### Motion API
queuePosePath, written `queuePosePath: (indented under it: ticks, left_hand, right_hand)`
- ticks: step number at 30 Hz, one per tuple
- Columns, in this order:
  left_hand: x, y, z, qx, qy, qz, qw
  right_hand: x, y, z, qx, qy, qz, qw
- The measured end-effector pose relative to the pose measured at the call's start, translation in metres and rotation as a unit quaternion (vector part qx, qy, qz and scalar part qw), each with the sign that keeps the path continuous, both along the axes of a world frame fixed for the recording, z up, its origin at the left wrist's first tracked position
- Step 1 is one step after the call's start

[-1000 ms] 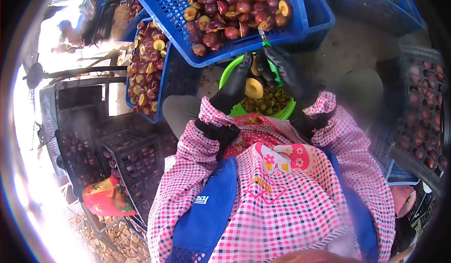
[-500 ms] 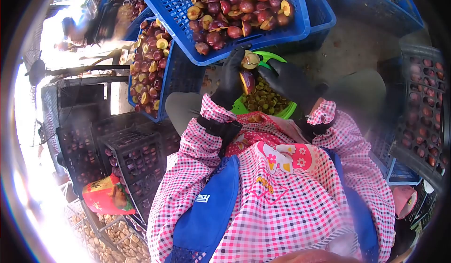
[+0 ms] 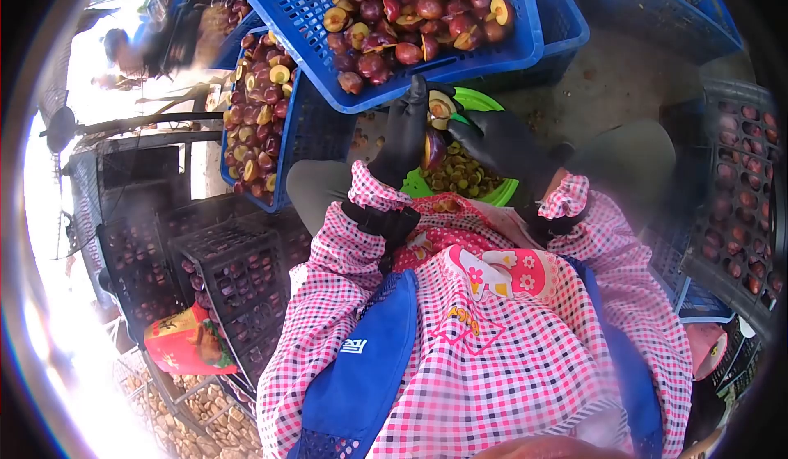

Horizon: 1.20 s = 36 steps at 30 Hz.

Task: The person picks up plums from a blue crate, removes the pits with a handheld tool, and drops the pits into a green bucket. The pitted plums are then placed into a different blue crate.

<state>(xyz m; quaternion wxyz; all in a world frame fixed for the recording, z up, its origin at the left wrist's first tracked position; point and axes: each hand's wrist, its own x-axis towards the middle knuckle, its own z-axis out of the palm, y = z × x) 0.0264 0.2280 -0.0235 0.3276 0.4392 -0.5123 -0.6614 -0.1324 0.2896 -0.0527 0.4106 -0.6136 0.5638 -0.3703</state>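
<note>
My left hand [image 3: 402, 127], in a black glove, is closed around plum pieces. A cut plum half [image 3: 441, 108] with pale flesh facing me sits at its fingertips, and a purple-skinned plum piece [image 3: 434, 149] is lower against the palm. My right hand [image 3: 505, 143], also black-gloved, is closed with its thumb side against the cut half. A bit of a green-handled tool [image 3: 459, 118] shows at its fingers; the rest is hidden. Below both hands, a bright green basin [image 3: 507, 194] holds many small greenish-brown plum stones [image 3: 466, 170].
Ahead, a blue crate [image 3: 328, 73] of halved plums rests tilted on another blue crate [image 3: 566, 36]. A second crate of plum halves [image 3: 261, 123] stands left. Black crates [image 3: 238, 270] of plums are at left, another black crate [image 3: 743, 188] at right.
The cut half has turned to show more of its face. My right hand has come slightly left, closer to it, and my left fingers have straightened upward a little.
</note>
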Motion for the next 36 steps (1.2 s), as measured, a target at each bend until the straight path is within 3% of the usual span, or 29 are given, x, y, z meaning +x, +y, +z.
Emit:
queuePosePath:
  ticks: [2, 5, 6, 7, 8, 9, 10, 11, 13, 14, 16, 17, 18, 19, 21, 23, 24, 26, 27, 29, 31, 33, 36]
  left_hand:
    - [0.003, -0.005, -0.006, -0.002, -0.022, -0.021, 1.0]
    - [0.002, -0.008, -0.002, 0.005, -0.026, -0.041, 0.999]
    - [0.001, -0.007, 0.001, -0.029, -0.034, -0.054, 0.998]
    - [-0.001, -0.006, 0.007, -0.063, -0.041, -0.067, 0.995]
    - [-0.002, -0.007, 0.011, -0.064, -0.041, -0.067, 0.995]
    - [-0.004, -0.007, 0.015, -0.097, -0.031, -0.071, 0.992]
    - [-0.005, -0.007, 0.018, -0.131, -0.021, -0.074, 0.988]
    - [-0.006, -0.008, 0.02, -0.133, -0.021, -0.073, 0.988]
    - [-0.009, -0.015, 0.021, -0.078, 0.009, -0.071, 0.994]
    - [-0.008, -0.019, 0.017, -0.08, 0.009, -0.069, 0.994]
    - [-0.001, -0.03, -0.002, 0.05, -0.067, -0.034, 0.996]
    - [0.001, -0.029, -0.009, -0.004, -0.107, -0.008, 0.994]
    - [0.013, -0.029, -0.012, -0.19, -0.184, -0.006, 0.964]
    - [0.029, -0.032, -0.009, -0.368, -0.251, -0.003, 0.895]
    - [0.077, -0.07, 0.004, -0.263, -0.379, 0.139, 0.876]
    - [0.107, -0.088, 0.063, -0.31, -0.478, 0.263, 0.779]
    - [0.125, -0.101, 0.071, -0.311, -0.478, 0.263, 0.778]
    - [0.13, -0.116, 0.091, -0.552, -0.615, 0.16, 0.54]
    - [0.118, -0.12, 0.082, -0.523, -0.518, 0.118, 0.667]
    - [0.086, -0.129, 0.045, -0.54, -0.485, 0.035, 0.687]
    - [0.046, -0.13, 0.031, -0.456, -0.564, -0.109, 0.68]
    - [0.048, -0.148, -0.011, -0.449, -0.56, -0.148, 0.68]
    - [0.044, -0.155, -0.026, -0.44, -0.58, -0.186, 0.66]
  right_hand:
    - [0.0, 0.0, -0.005, 0.026, -0.03, 0.025, 0.999]
    - [0.0, -0.004, -0.004, -0.041, -0.088, 0.04, 0.994]
    - [-0.008, -0.005, 0.003, 0.146, -0.199, 0.101, 0.964]
    - [-0.012, -0.005, 0.011, 0.324, -0.302, 0.156, 0.883]
    - [-0.011, -0.003, 0.01, 0.323, -0.301, 0.156, 0.883]
    - [-0.01, 0.001, 0.008, 0.387, -0.468, 0.191, 0.771]
    - [-0.009, 0.002, 0.006, 0.434, -0.613, 0.217, 0.624]
    - [-0.007, 0.003, 0.003, 0.433, -0.612, 0.22, 0.624]
    - [-0.003, 0.002, -0.001, 0.4, -0.674, 0.242, 0.573]
    - [-0.001, 0.003, -0.003, 0.4, -0.672, 0.244, 0.573]
    - [0.003, 0.004, -0.004, 0.348, -0.542, 0.264, 0.718]
    - [0.005, 0.006, -0.002, 0.348, -0.543, 0.267, 0.716]
    - [0.008, 0.006, 0.003, 0.341, -0.505, 0.217, 0.763]
    - [0.008, 0.005, 0.005, 0.333, -0.463, 0.166, 0.805]
    - [-0.001, 0.005, 0.015, 0.313, -0.452, 0.17, 0.818]
    - [-0.007, 0.001, 0.018, 0.289, -0.439, 0.176, 0.833]
    - [-0.007, -0.001, 0.017, 0.276, -0.444, 0.176, 0.834]
    - [-0.007, -0.004, 0.014, 0.265, -0.451, 0.179, 0.834]
    - [-0.009, -0.007, 0.011, 0.262, -0.417, 0.2, 0.847]
    - [-0.008, -0.009, 0.008, 0.262, -0.381, 0.221, 0.859]
    - [-0.006, -0.007, 0.008, 0.208, -0.347, 0.156, 0.901]
    - [-0.01, -0.005, 0.025, 0.215, -0.371, 0.131, 0.894]
    - [-0.008, -0.01, 0.016, 0.198, -0.393, 0.076, 0.895]
